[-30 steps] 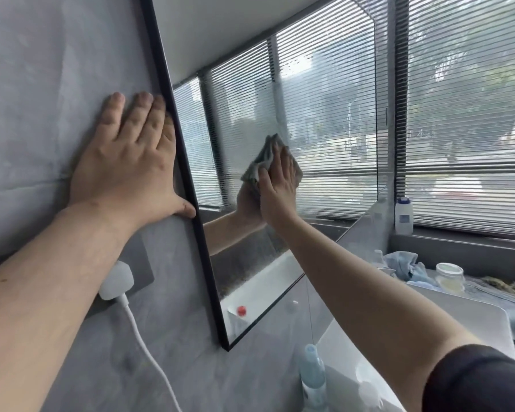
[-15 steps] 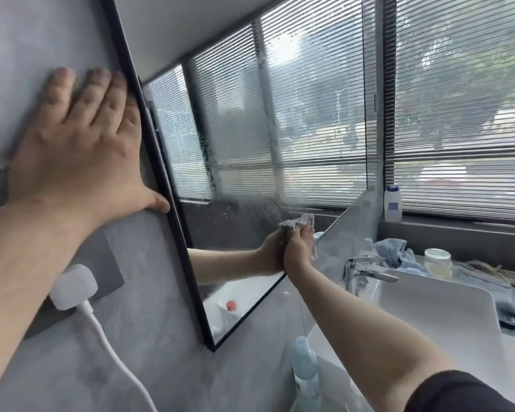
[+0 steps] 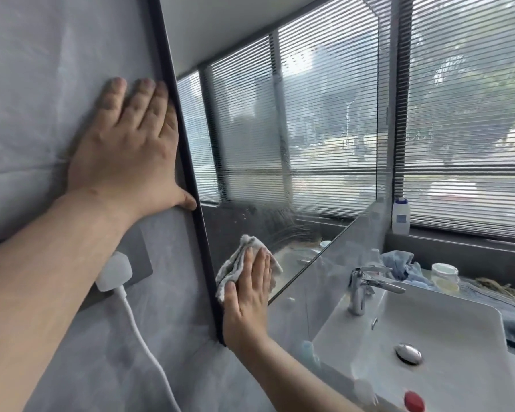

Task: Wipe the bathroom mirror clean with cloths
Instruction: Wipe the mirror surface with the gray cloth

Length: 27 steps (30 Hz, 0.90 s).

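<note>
Right hand (image 3: 247, 295) flat, fingers straight, pressing crumpled grey-white cloth (image 3: 235, 263) onto lower near corner of black-framed wall mirror (image 3: 309, 138); left hand (image 3: 128, 162) spread flat on pale grey wall (image 3: 42, 84), thumb touching frame, holding nothing; curved wet streaks (image 3: 283, 230) just above cloth; best, I'd say: even pressure, overlapping strokes through streaks, fresh cloth face.

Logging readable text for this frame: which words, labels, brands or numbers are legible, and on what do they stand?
No text in this frame can be read.
White bottle with blue cap: it carries a small blue label patch, too blurred to read.
White-lidded jar: no print legible.
Red-capped bottle at the bottom edge: blurred, no print legible.
</note>
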### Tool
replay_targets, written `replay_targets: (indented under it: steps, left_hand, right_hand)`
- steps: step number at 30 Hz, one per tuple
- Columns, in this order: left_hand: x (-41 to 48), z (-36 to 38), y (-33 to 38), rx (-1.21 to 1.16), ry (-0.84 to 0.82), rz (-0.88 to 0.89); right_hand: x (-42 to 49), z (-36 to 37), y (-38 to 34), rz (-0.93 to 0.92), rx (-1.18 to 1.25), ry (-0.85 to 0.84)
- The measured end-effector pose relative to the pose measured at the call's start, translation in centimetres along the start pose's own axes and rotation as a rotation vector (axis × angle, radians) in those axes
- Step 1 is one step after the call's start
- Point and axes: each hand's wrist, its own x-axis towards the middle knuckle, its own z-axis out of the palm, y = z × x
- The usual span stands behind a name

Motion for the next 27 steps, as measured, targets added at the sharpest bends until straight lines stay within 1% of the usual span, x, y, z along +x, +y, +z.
replay_targets:
  steps: [2,6,10,13,17,19,22,24,26,27]
  left_hand:
    - [0.0,-0.1,0.0,-0.007,0.005,0.001]
    - [-0.2,-0.2,0.1,-0.027,0.008,0.004]
    - [-0.3,-0.4,0.0,-0.002,-0.014,0.011]
    - [-0.3,-0.4,0.1,0.005,-0.024,0.016]
    - [-0.2,-0.5,0.2,0.025,-0.045,0.012]
    - [-0.3,-0.6,0.1,0.046,-0.050,0.015]
    - [-0.3,-0.7,0.1,0.056,-0.055,0.019]
    - [-0.4,-0.7,0.1,0.061,-0.061,0.022]
    - [-0.4,-0.6,0.1,0.059,-0.063,0.022]
    - [-0.3,-0.6,0.1,0.056,-0.063,0.024]
  right_hand:
    - [1.9,-0.3,-2.5,0.022,0.011,-0.005]
    - [8.4,-2.1,-6.7,-0.031,0.000,-0.003]
    - [12.6,-3.6,-8.5,-0.054,0.003,-0.004]
    - [11.1,-3.5,-6.9,-0.120,-0.037,-0.008]
    - [5.1,-2.2,-3.1,-0.139,-0.043,-0.038]
    - [2.4,-1.6,-0.8,-0.129,-0.048,-0.003]
    - [0.2,-1.5,2.1,-0.179,-0.021,0.084]
    - [0.3,-2.7,2.2,-0.143,0.054,0.106]
    - [1.3,-5.1,0.5,-0.067,0.140,0.117]
    - [1.9,-6.4,-0.6,-0.060,0.166,0.118]
